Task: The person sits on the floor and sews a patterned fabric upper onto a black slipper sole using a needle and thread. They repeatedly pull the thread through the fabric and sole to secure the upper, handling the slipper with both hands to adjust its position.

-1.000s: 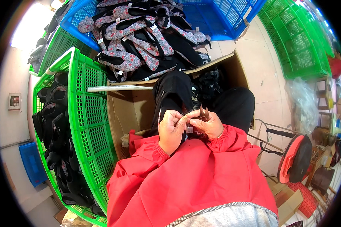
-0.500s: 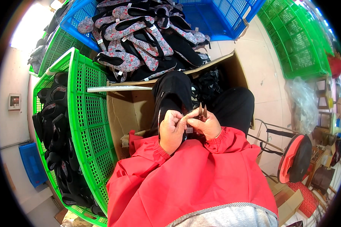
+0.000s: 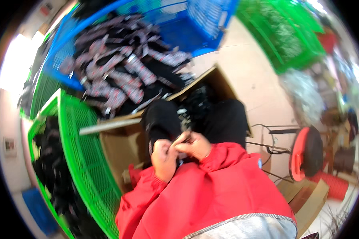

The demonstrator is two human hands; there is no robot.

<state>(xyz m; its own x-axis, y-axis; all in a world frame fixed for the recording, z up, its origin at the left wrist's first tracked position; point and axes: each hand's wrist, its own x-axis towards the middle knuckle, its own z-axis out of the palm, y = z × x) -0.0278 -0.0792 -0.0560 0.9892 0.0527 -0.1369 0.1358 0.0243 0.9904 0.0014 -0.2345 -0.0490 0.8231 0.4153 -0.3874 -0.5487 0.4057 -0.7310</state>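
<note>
Over my lap, my left hand and my right hand meet with their fingertips pinched together. What lies in the pinch is too small and smeared to name. Tucked in the right hand is a small pair of thread snips, showing only as a dark blur. Between my knees and beyond them stands an open cardboard box with dark scraps inside. Past the box lies a heap of floral-patterned shoes with black linings and small white tags, spilling from a blue crate.
On my left a green mesh crate holds black shoes. A white strip lies across the box's edge. At right are a red-and-black seat on a metal frame, a clear plastic bag and another green crate.
The view has swung, so the crates, box and hands appear farther left and mostly lower. The snips' points stood upright before and are now blurred. Both hands remain together.
</note>
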